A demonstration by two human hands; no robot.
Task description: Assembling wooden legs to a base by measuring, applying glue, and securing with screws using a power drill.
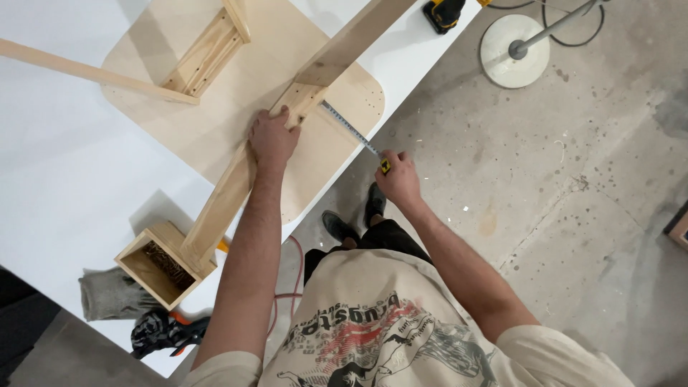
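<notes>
My left hand (273, 137) presses down on a long wooden rail (222, 204) that is fixed across a rounded plywood panel (244, 79) lying on a white table. My right hand (398, 178) holds the yellow case of a tape measure at the panel's edge. The steel tape blade (349, 127) runs from that hand up to the wooden block where an upright plank (358, 36) meets the panel. A second wooden bracket (208, 54) with a thin slat (93, 72) stands on the far part of the panel.
A small open wooden box (154, 269) holding screws sits at the table's near edge, beside a grey glove (107, 294) and a black-and-orange tool (168, 331). A yellow-black power tool (443, 14) lies at the far edge. A round white stand base (512, 51) rests on the concrete floor.
</notes>
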